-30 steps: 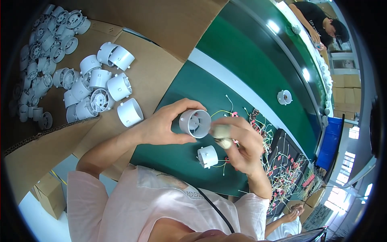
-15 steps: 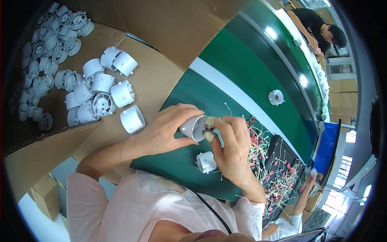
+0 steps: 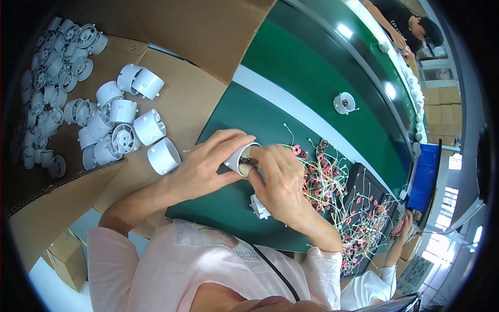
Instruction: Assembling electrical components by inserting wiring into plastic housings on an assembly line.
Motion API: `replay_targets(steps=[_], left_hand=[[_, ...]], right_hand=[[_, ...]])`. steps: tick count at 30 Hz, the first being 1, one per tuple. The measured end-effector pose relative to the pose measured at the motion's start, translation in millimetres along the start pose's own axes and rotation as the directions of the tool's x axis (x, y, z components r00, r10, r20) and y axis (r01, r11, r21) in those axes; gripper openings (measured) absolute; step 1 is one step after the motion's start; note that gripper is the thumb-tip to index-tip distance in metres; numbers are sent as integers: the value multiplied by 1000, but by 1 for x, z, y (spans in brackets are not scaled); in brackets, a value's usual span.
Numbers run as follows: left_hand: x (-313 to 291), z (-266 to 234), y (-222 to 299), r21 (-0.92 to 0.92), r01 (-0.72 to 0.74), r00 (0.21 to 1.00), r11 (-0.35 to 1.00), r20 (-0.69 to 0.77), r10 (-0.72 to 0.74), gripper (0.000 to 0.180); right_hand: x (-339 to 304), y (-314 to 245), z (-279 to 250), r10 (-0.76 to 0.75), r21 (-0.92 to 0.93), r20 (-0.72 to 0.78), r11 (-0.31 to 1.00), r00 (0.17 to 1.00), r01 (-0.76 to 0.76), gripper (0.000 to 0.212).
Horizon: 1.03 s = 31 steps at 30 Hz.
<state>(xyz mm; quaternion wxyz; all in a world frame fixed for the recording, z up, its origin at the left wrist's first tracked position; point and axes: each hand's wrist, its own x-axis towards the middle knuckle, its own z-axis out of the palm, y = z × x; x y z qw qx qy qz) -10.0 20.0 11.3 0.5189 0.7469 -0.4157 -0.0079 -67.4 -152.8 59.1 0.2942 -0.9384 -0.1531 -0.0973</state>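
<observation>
My left hand [image 3: 210, 158] is closed round the outside of a white plastic cup-shaped housing [image 3: 233, 162], its open mouth tilted toward my right. The thumb and forefinger of my right hand [image 3: 283, 179], both in pale finger covers, reach inside that mouth. Between them is a small dark, copper-toned part [image 3: 245, 160], mostly hidden by the fingers and the rim; its kind is unclear. Below my right hand another white housing [image 3: 259, 207] lies on the green table [image 3: 218, 208], partly covered by the hand.
Left, a cardboard box [image 3: 202, 86] holds many white housings [image 3: 123, 138]. Wired red-and-dark parts [image 3: 325, 179] lie heaped at right, beside a black tray [image 3: 355, 182]. Beyond a pale rail, one housing [image 3: 344, 103] sits on a green belt [image 3: 296, 67]. Co-workers are across and at right.
My right fingers have moved with the small part deeper into the housing. The housing on the belt has shifted farther away and left. The whole view has turned slightly.
</observation>
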Motion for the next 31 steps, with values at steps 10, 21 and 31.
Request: replay_targets(steps=[10,21,31], left_hand=[[-1,6,0,-85,45,994,995,-94,-53,63],[1,6,-2,-35,58,988,998,-141,-62,61],[-17,-47,43,728,244,970,641,-171,-175,65]], right_hand=[[2,8,8,82,69,-117,995,990,-74,30],[6,12,19,380,489,70,793,922,-364,22],[78,85,3,370,240,-156,914,916,-328,17]])
